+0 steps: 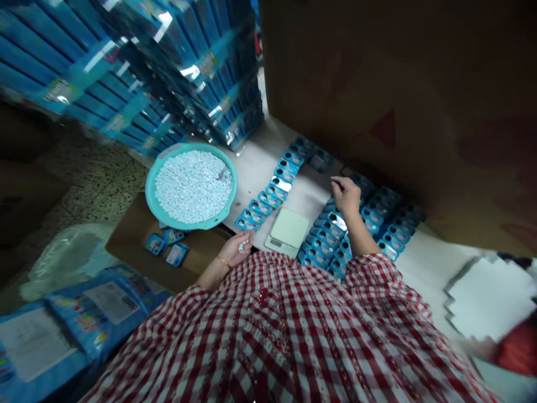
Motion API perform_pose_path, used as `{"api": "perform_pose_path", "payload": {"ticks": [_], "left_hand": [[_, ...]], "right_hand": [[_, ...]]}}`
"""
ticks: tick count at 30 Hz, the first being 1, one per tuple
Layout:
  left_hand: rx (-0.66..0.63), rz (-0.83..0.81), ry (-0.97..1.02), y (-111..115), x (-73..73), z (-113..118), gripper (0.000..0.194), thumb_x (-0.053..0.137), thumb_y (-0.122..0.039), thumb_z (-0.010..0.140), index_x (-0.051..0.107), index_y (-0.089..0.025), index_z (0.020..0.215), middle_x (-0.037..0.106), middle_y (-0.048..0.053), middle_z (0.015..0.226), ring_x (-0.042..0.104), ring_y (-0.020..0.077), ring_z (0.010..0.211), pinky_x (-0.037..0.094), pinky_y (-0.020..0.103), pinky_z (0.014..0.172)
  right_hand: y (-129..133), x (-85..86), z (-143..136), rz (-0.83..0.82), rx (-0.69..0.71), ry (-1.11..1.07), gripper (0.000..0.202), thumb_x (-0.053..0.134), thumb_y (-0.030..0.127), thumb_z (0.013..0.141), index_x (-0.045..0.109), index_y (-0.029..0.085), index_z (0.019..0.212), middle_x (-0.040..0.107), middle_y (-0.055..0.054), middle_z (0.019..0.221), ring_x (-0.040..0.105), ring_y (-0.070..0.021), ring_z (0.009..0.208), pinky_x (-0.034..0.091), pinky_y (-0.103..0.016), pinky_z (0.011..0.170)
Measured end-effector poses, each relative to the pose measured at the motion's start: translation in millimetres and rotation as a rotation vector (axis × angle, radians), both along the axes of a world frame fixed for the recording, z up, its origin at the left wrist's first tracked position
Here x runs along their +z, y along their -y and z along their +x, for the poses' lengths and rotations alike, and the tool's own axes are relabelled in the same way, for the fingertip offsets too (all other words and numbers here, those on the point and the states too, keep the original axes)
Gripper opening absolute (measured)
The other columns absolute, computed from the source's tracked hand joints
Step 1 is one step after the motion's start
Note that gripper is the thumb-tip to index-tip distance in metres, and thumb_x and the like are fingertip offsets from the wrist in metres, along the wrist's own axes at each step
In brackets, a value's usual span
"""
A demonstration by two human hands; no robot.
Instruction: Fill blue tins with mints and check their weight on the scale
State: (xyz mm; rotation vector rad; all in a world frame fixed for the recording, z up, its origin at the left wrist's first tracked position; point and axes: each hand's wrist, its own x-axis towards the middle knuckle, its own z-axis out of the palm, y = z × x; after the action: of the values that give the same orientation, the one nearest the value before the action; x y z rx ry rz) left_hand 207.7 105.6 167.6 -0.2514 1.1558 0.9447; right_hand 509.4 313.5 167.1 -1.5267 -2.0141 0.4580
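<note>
My left hand point(237, 249) is cupped near the table's front edge, with several small white pieces point(243, 245) in its palm. Over the rows of small blue packs point(321, 244) is my right hand point(346, 195), its fingers bent together; whether they hold anything is too small to make out. A pale green scale point(289, 226) lies between the hands. Left of it, a slanting row of blue packs point(272, 193) runs away from me. The turquoise basin point(151, 197) at the left holds a heap of small white pieces point(193, 184).
Wrapped stacks of blue boxes point(210, 67) stand behind the basin. A large brown carton point(398, 112) rises behind the packs. An open carton point(138, 240) with blue packs sits below the basin. Blue bags point(96, 313) lie at lower left, jagged white sheets point(490, 299) at right.
</note>
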Motion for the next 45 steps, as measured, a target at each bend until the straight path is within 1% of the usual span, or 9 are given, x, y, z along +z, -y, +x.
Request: {"api": "perform_pose_path", "payload": {"ticks": [6, 10, 15, 18, 23, 30, 35, 39, 45], "left_hand": [[-0.052, 0.011, 0.152, -7.2, 10.4, 3.3, 0.026, 0.039, -0.014, 0.091, 0.059, -0.01, 0.075, 0.054, 0.002, 0.058, 0.044, 0.004, 0.042, 0.031, 0.012, 0.035], [-0.137, -0.017, 0.2, -4.7, 10.1, 17.0, 0.031, 0.037, -0.016, 0.092, 0.059, -0.009, 0.072, 0.054, 0.003, 0.059, 0.043, 0.0038, 0.042, 0.029, 0.011, 0.034], [-0.211, -0.017, 0.232, 8.2, 2.2, 29.5, 0.024, 0.045, -0.013, 0.089, 0.061, -0.008, 0.072, 0.055, 0.004, 0.059, 0.044, 0.0038, 0.042, 0.029, 0.01, 0.033], [-0.195, -0.017, 0.225, 16.6, 0.3, 28.4, 0.026, 0.043, -0.014, 0.09, 0.061, -0.008, 0.072, 0.056, 0.004, 0.059, 0.046, 0.0043, 0.043, 0.031, 0.01, 0.034], [-0.111, -0.057, 0.204, 29.8, 2.7, 23.8, 0.032, 0.038, -0.016, 0.092, 0.062, -0.008, 0.072, 0.059, 0.006, 0.06, 0.051, 0.0062, 0.046, 0.039, 0.013, 0.039], [-0.005, -0.07, 0.177, 45.4, 2.6, 21.4, 0.032, 0.038, -0.015, 0.092, 0.063, -0.007, 0.074, 0.064, 0.01, 0.062, 0.061, 0.011, 0.054, 0.049, 0.019, 0.052], [0.041, -0.066, 0.206, 51.9, -1.2, 16.0, 0.033, 0.037, -0.017, 0.092, 0.064, -0.007, 0.077, 0.067, 0.012, 0.068, 0.064, 0.0131, 0.062, 0.053, 0.022, 0.059], [0.039, -0.084, 0.231, 51.9, -4.2, 16.4, 0.032, 0.038, -0.018, 0.092, 0.064, -0.007, 0.078, 0.068, 0.012, 0.069, 0.065, 0.0138, 0.063, 0.053, 0.023, 0.059], [0.105, -0.126, 0.198, 47.6, -12.0, 16.4, 0.029, 0.039, -0.017, 0.091, 0.064, -0.006, 0.08, 0.067, 0.012, 0.068, 0.064, 0.0137, 0.064, 0.053, 0.022, 0.06]], "right_hand": [[200.6, 10.5, 15.8, -0.179, 0.285, 0.356, 0.028, 0.047, 0.036, 0.09, 0.067, 0.019, 0.098, 0.064, -0.009, 0.096, 0.055, -0.0204, 0.088, 0.043, -0.032, 0.076], [251.9, -8.5, 5.1, -0.219, 0.265, 0.678, 0.025, 0.049, 0.032, 0.089, 0.066, 0.02, 0.103, 0.06, -0.01, 0.1, 0.048, -0.0208, 0.084, 0.034, -0.032, 0.069], [259.5, -16.6, -5.4, -0.135, 0.175, 0.738, 0.02, 0.049, 0.023, 0.088, 0.066, 0.023, 0.099, 0.055, -0.01, 0.114, 0.043, -0.0232, 0.095, 0.032, -0.034, 0.075], [262.4, 3.1, -11.1, -0.066, 0.193, 0.691, 0.018, 0.05, 0.019, 0.086, 0.067, 0.022, 0.09, 0.054, -0.009, 0.117, 0.04, -0.0247, 0.105, 0.031, -0.036, 0.083], [236.5, 32.2, -40.5, 0.027, 0.275, 0.651, 0.025, 0.046, 0.018, 0.088, 0.065, 0.023, 0.103, 0.055, -0.009, 0.119, 0.044, -0.0221, 0.096, 0.032, -0.035, 0.083], [175.3, 0.9, -82.2, -0.096, 0.345, 0.596, 0.027, 0.044, 0.022, 0.09, 0.065, 0.02, 0.107, 0.058, -0.012, 0.12, 0.051, -0.0235, 0.096, 0.038, -0.037, 0.081], [196.8, -2.7, -55.4, 0.036, 0.193, 0.225, 0.03, 0.047, 0.032, 0.091, 0.062, 0.02, 0.113, 0.061, -0.01, 0.119, 0.054, -0.021, 0.107, 0.043, -0.036, 0.09], [226.1, 2.7, -32.1, 0.08, 0.022, 0.024, 0.025, 0.045, 0.029, 0.091, 0.065, 0.018, 0.102, 0.067, -0.009, 0.103, 0.059, -0.0182, 0.099, 0.046, -0.036, 0.09], [243.1, -5.4, -17.5, 0.005, -0.178, 0.011, 0.027, 0.042, 0.031, 0.091, 0.065, 0.019, 0.096, 0.067, -0.009, 0.097, 0.061, -0.0202, 0.097, 0.048, -0.041, 0.088]]}}
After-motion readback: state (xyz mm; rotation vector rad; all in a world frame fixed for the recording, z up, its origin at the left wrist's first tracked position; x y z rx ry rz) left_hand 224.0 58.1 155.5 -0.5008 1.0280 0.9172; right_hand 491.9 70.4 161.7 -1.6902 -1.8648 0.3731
